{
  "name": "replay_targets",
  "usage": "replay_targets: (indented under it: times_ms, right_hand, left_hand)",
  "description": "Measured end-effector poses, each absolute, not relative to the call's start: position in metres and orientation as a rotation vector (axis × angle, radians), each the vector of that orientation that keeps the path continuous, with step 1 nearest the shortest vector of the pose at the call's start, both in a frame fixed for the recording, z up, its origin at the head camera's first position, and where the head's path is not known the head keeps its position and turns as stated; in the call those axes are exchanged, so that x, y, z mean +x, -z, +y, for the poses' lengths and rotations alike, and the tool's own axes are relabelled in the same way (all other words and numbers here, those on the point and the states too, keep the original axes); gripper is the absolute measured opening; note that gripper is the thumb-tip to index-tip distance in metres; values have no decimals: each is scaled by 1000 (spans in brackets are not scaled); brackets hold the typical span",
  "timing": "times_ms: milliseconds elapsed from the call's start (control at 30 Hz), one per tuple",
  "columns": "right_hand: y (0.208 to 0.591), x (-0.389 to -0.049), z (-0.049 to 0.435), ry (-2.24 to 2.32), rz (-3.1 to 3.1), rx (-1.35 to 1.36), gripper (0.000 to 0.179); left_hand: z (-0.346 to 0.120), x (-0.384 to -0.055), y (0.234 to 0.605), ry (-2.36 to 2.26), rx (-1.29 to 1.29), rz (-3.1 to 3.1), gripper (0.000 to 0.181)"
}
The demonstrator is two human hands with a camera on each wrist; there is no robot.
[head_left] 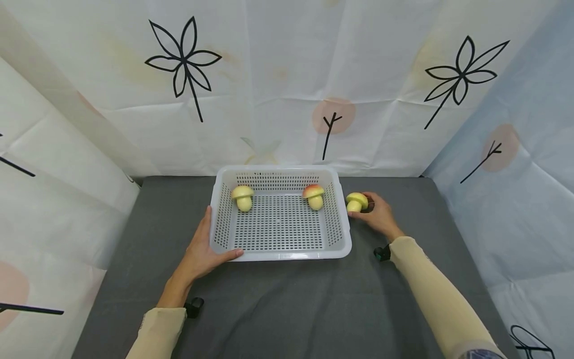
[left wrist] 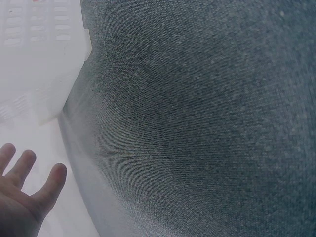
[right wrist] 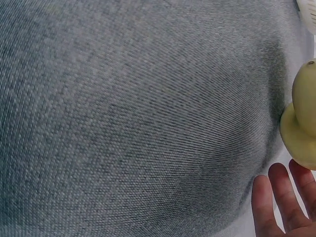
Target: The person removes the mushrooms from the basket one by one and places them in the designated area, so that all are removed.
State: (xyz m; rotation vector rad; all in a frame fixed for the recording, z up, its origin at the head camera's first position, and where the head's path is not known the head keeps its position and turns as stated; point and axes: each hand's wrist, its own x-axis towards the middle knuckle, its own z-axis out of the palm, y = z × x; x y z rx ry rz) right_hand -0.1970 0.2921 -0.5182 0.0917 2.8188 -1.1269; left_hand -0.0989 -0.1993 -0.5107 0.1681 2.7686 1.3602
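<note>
A white perforated plastic basket (head_left: 278, 256) sits on the grey cloth. My left hand (head_left: 202, 257) rests against its near left corner, fingers stretched along the left side and thumb on the front rim. In the left wrist view, spread fingers (left wrist: 52, 182) show below the basket wall (left wrist: 44, 69). Just right of the basket, my right hand (head_left: 376, 214) holds a yellow-green toy mushroom (head_left: 357, 200), thumb by the stem and fingers behind the cap. In the right wrist view, a fingertip meets the mushroom's cap (right wrist: 295, 140); the thumb is hidden there.
Inside the basket stand a yellow-capped toy mushroom (head_left: 243, 197) at left and a red-and-yellow-capped one (head_left: 314, 196) at right. Printed white cloth walls (head_left: 278, 75) enclose the grey-covered table (head_left: 278, 309) at the back and both sides.
</note>
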Motion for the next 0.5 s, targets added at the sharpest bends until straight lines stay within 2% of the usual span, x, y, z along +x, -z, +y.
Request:
replay_targets:
  times_ms: [500]
  right_hand:
    - [522,-200,296,1145,2840,68,88]
  left_hand:
    - [-199,-100,513,-1355,162,2780,139]
